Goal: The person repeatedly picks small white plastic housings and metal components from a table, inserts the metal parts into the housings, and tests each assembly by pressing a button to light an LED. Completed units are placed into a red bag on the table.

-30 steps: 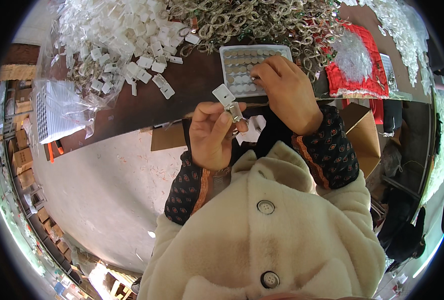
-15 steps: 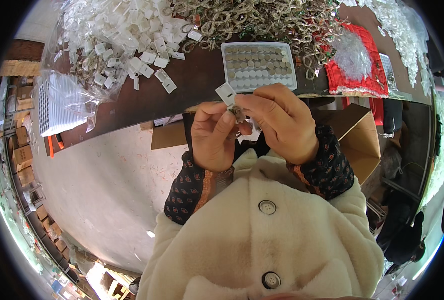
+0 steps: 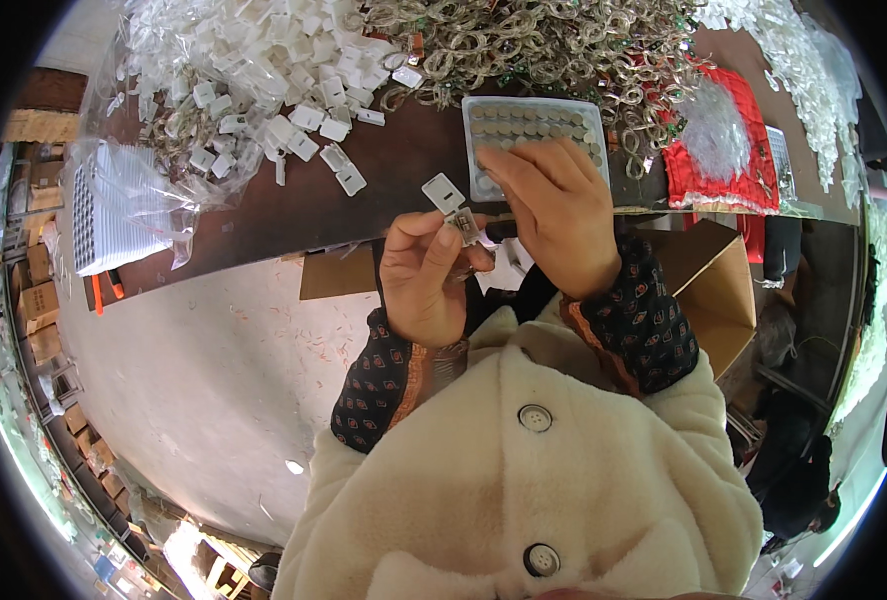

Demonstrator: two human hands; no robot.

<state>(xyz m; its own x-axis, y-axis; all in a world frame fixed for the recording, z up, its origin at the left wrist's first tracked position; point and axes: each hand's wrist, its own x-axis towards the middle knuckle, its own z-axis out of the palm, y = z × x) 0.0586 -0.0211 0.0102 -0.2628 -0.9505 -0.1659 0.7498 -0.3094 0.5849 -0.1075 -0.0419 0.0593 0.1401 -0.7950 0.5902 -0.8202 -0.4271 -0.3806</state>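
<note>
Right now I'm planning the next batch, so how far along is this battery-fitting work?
Nothing finished is visibly set apart. In hand: the left hand holds an open small white plastic case, while the right hand reaches to the tray of button cells. Left: a big pile of white cases and a heap of metal rings.

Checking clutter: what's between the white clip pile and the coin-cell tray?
Head view: bare dark table between clip pile and tray.

Single head-worn fisheye, looking steeply down, close above table [image 3: 294, 215]
</note>
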